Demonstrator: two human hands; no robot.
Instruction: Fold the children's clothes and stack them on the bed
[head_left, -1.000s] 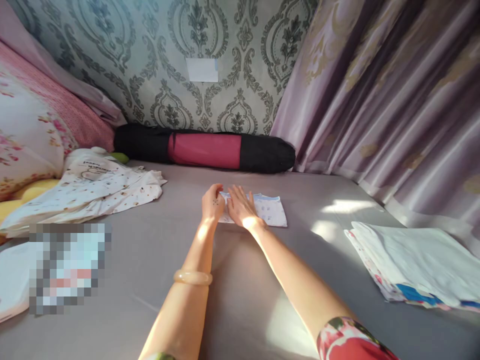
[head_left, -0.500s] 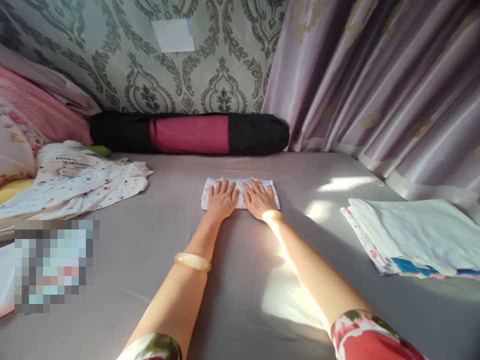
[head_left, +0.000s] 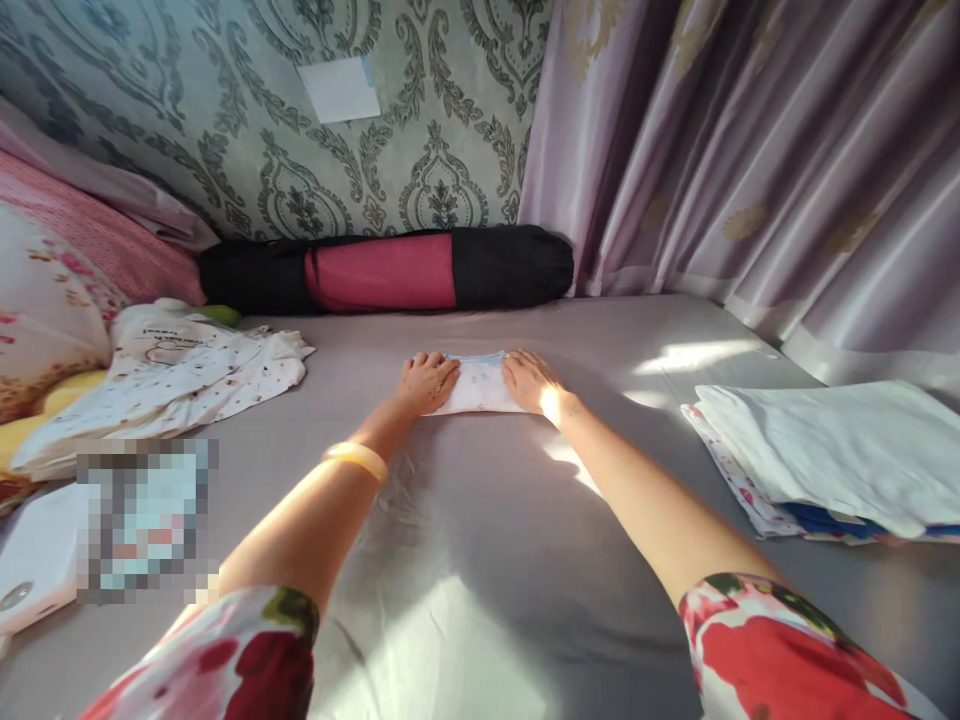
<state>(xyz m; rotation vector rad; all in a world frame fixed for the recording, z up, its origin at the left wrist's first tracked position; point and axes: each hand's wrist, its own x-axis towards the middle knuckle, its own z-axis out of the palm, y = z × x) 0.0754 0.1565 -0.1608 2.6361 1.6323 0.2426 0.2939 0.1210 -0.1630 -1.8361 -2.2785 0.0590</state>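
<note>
A small folded white cloth (head_left: 480, 385) with a light blue back edge lies flat on the grey sheet (head_left: 480, 500). My left hand (head_left: 429, 382) rests on its left end, fingers over the cloth and slightly bent. On the right end lies my right hand (head_left: 531, 380), palm down with fingers stretched. Both hands press on the cloth from above, and its middle shows between them.
A black and pink rolled bag (head_left: 379, 272) lies along the wall. Folded white cloths (head_left: 832, 450) are stacked at right. A spotted garment (head_left: 225, 375), pillows (head_left: 45, 290) and a white device (head_left: 49, 550) are at left.
My hands have moved apart from the cloth's middle to its two ends, uncovering its centre. The view has shifted a little.
</note>
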